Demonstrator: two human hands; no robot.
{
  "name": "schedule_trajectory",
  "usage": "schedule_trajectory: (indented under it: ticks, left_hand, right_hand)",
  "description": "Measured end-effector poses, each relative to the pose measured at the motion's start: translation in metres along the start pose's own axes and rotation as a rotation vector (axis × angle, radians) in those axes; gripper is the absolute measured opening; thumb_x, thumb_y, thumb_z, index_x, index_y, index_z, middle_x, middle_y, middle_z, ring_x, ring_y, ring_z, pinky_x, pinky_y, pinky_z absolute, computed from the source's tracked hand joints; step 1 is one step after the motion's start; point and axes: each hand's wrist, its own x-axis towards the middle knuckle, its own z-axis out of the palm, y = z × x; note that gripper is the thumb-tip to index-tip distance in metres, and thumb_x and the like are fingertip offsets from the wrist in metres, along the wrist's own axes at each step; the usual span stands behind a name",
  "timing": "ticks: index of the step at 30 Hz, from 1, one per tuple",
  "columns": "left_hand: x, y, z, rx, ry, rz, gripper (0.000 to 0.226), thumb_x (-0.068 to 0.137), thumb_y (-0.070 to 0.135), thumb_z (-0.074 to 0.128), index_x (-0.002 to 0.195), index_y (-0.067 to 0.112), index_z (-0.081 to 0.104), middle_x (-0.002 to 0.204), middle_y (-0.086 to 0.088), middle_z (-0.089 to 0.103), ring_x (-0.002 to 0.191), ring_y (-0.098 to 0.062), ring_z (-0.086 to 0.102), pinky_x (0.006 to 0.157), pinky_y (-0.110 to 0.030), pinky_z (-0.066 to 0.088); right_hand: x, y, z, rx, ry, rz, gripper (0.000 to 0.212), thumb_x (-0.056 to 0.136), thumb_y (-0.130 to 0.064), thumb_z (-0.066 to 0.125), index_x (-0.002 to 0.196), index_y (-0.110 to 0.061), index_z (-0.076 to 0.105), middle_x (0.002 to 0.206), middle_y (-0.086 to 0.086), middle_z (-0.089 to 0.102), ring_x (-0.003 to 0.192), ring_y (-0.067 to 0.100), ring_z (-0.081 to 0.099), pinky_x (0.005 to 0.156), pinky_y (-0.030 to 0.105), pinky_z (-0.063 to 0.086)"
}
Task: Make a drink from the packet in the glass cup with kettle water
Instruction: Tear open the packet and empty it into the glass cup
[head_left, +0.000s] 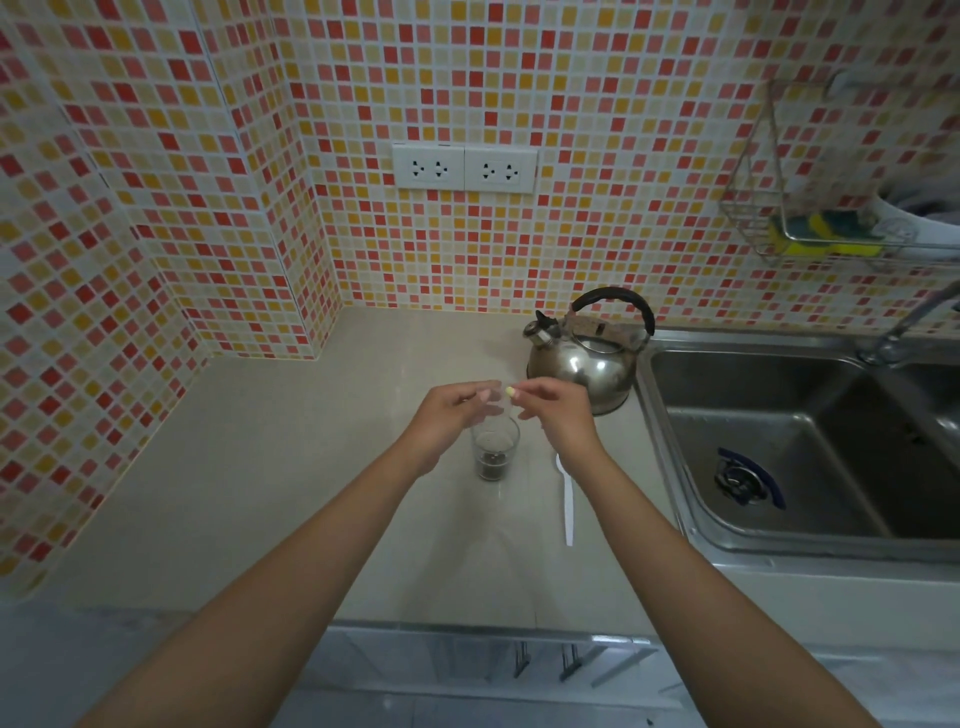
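- the wall (156, 218) is covered with small red, orange and cream tiles, and it makes a corner at the left.
- the counter (270, 467) is pale beige and smooth.
- two white sockets (464, 168) sit on the wall behind.
- the left hand (452, 410) is over the cup (495, 452), fingers bent together near a small clear packet (501, 396); i cannot tell if it grips it.
- the cup stands on the counter with dark grains at the bottom.
- the right hand (553, 408) pinches the packet top.
- a white spoon (567, 499) lies just beside the cup.
- the kettle (589, 358) stands behind, near the sink (779, 467).
- a wire rack (810, 228) with a sponge hangs at the right.
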Motion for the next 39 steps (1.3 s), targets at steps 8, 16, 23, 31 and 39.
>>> schedule_trajectory:
  ticks: [8,16,23,31,39]
  left_hand:
    - [0.005,0.000,-0.004,-0.007,0.207,0.045,0.020,0.082,0.002,0.069,0.100,-0.007,0.070,0.077,-0.005,0.069,0.065,-0.010,0.062,0.061,-0.011,0.052]
    - [0.008,0.005,-0.002,0.153,0.141,0.108,0.005,0.077,0.002,0.074,0.080,0.001,0.071,0.071,-0.007,0.067,0.063,-0.012,0.060,0.068,-0.020,0.053]
    - [0.010,0.010,0.005,0.297,0.146,0.170,0.007,0.074,-0.002,0.074,0.073,0.004,0.071,0.062,0.001,0.063,0.059,-0.009,0.057,0.060,-0.012,0.048]
    - [0.012,0.009,0.010,0.314,0.184,0.189,0.004,0.075,0.004,0.076,0.078,0.005,0.076,0.064,-0.003,0.068,0.057,-0.008,0.060,0.058,-0.007,0.049]
    - [0.009,0.007,0.013,0.061,0.126,-0.009,0.025,0.073,0.012,0.080,0.096,0.005,0.073,0.079,-0.001,0.069,0.075,-0.012,0.064,0.063,-0.010,0.050]
  right_hand:
    - [0.003,-0.005,-0.004,-0.177,-0.084,-0.069,0.001,0.079,-0.003,0.071,0.079,-0.002,0.070,0.065,0.001,0.064,0.052,0.013,0.057,0.056,0.017,0.049]
    - [-0.001,-0.006,-0.008,-0.354,-0.104,-0.157,0.003,0.081,-0.003,0.069,0.082,-0.001,0.070,0.060,-0.003,0.060,0.049,0.002,0.053,0.048,0.005,0.042]
    - [0.000,-0.011,-0.004,-0.453,-0.148,-0.222,0.006,0.080,-0.002,0.069,0.085,-0.001,0.073,0.064,0.002,0.062,0.054,0.005,0.053,0.056,0.018,0.045]
    - [-0.002,-0.012,-0.005,-0.551,-0.113,-0.256,0.007,0.082,-0.004,0.067,0.085,-0.003,0.073,0.070,0.004,0.063,0.059,0.009,0.054,0.056,0.016,0.042]
    - [0.000,-0.021,-0.010,-0.369,0.007,-0.186,0.008,0.083,0.002,0.064,0.085,0.002,0.071,0.058,-0.005,0.057,0.053,0.005,0.052,0.049,0.002,0.040]
